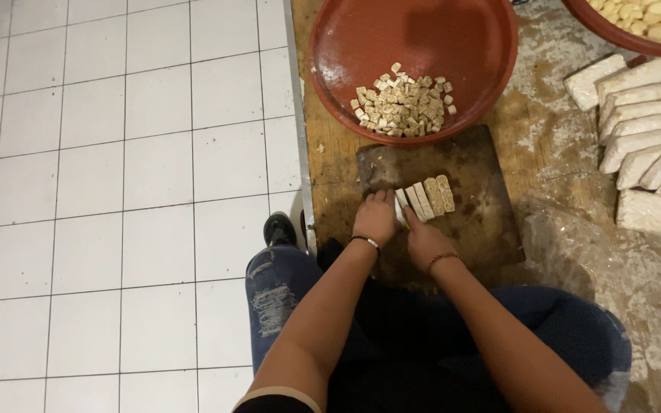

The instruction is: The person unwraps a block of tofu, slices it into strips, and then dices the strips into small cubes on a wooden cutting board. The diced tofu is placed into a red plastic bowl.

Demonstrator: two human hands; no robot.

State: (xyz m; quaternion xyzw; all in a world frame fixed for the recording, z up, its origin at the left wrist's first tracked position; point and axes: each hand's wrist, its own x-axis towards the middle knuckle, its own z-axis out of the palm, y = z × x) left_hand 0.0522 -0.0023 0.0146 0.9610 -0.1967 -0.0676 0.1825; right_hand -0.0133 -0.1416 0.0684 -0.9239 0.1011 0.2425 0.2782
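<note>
Several pale tempeh strips [428,198] lie side by side on a dark cutting board [483,222]. My left hand [375,218], with a wristband, has curled fingers against the leftmost strip. My right hand [421,241], with a beaded bracelet, is closed just below the strips. A thin pale blade, seemingly a knife [402,212], shows between the two hands. Beyond the board, a red round basin [491,46] holds a heap of small tempeh cubes [403,105].
Whole tempeh blocks [644,130] are stacked at the right on a floury wooden surface, with crumpled clear plastic [568,237] beside them. A second red basin [613,30] with pale pieces sits at the top right. White tiled floor [116,191] lies at the left. My knees are below.
</note>
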